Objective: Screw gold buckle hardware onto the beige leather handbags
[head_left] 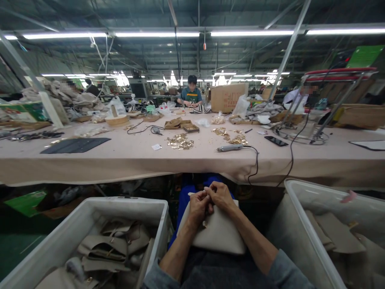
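A beige bag (224, 235) lies across my lap, with a small gold fitting (205, 224) on its face. Over its upper part my left hand (198, 206) is closed, its fingertips pinched together. Right against it, my right hand (221, 196) is closed too, thumb and fingers meeting those of the left. What the fingertips hold between them is hidden; a small pale tip (190, 194) shows just beside the left hand.
A white bin (164, 216) of beige bags stands at left, another white bin (303, 224) at right. On the cloth-covered table (135, 164) lie gold hardware (181, 142), a corded grey hand tool (231, 147) and a phone (276, 141). A co-worker (191, 94) sits opposite.
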{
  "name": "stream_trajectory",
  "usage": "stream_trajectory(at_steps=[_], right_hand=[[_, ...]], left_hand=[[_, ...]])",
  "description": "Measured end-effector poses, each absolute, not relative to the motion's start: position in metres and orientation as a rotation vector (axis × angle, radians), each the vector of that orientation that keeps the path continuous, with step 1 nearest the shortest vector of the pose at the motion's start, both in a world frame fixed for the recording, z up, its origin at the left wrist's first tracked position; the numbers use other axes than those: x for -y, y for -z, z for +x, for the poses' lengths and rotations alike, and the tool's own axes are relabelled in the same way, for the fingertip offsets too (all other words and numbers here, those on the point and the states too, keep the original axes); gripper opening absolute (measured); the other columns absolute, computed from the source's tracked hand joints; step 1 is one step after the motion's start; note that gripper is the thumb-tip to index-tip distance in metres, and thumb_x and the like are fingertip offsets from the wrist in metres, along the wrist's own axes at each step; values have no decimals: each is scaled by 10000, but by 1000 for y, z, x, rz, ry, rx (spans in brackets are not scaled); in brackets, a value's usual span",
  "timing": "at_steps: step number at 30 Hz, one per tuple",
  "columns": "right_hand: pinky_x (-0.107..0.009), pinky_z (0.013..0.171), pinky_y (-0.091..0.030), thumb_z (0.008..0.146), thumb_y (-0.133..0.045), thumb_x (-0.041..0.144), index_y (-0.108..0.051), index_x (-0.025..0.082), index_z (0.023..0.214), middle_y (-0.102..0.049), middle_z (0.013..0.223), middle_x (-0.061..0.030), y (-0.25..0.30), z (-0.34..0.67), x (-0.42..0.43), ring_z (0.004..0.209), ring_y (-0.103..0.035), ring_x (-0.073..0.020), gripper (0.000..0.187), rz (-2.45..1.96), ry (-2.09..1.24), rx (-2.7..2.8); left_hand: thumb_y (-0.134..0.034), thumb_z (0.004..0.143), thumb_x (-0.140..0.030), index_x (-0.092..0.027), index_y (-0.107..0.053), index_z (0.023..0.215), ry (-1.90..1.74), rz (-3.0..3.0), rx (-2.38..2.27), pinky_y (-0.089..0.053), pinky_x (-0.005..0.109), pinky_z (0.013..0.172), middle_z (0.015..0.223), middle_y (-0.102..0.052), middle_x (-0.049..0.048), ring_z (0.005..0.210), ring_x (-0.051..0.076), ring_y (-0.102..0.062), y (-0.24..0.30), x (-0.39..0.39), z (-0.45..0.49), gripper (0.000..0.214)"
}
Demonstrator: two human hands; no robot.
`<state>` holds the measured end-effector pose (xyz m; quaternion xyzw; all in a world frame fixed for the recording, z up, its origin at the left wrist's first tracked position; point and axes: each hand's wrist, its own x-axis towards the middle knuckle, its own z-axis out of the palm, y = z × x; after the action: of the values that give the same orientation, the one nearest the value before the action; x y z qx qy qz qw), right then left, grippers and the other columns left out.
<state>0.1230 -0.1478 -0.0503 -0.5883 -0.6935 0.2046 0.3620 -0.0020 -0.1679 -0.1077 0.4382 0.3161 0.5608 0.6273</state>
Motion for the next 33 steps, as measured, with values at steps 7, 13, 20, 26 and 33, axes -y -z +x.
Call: stream_trajectory(at_steps=[7, 13, 20, 26, 33], right_hand=[[-268, 647, -404, 866, -640, 393, -642, 188, 697, -645, 657, -13, 54, 113, 134, 634, -580, -158, 266, -1461, -627, 1781], [-248, 612, -378, 879, -645, 379, -628, 176, 692, -613, 618, 9, 65, 96, 109, 603, -549, -137, 277, -1368, -750, 1842], [-242, 613, -377, 873, -652, 313, -633, 175, 700, -636, 664, 0, 85, 68, 69, 628, -566, -138, 222, -1333, -874, 1972], [-284, 746, -419, 959, -569, 291, -650, 206, 885, -642, 847, -40, 19, 53, -4, 769, -583, -173, 139, -1096, -418, 2035], [-300, 805, -442, 906, -618, 217, -667, 184, 1006, -645, 998, -63, 5, 33, -146, 819, -578, -181, 116, -1239, -265, 2037]], left_hand=[[-782, 793, -547, -91, -709, 907, -1308, 963, -798, -347, 198, 396, 465, -628, 17, 339, 104, -484, 109, 161, -11, 475], [-785, 773, -574, -91, -714, 894, -1413, 886, -942, -356, 201, 371, 440, -611, 18, 323, 118, -482, 118, 150, -18, 503], [-815, 703, -590, -117, -741, 853, -1520, 735, -1193, -392, 232, 398, 511, -652, 39, 389, 161, -552, 144, 122, -33, 502], [-781, 718, -643, -113, -726, 801, -1452, 653, -1243, -388, 222, 418, 475, -647, 63, 368, 138, -525, 158, 91, -29, 539], [-806, 632, -695, -117, -717, 770, -1346, 517, -1318, -374, 225, 368, 620, -719, 114, 370, 144, -563, 186, 61, -12, 601]])
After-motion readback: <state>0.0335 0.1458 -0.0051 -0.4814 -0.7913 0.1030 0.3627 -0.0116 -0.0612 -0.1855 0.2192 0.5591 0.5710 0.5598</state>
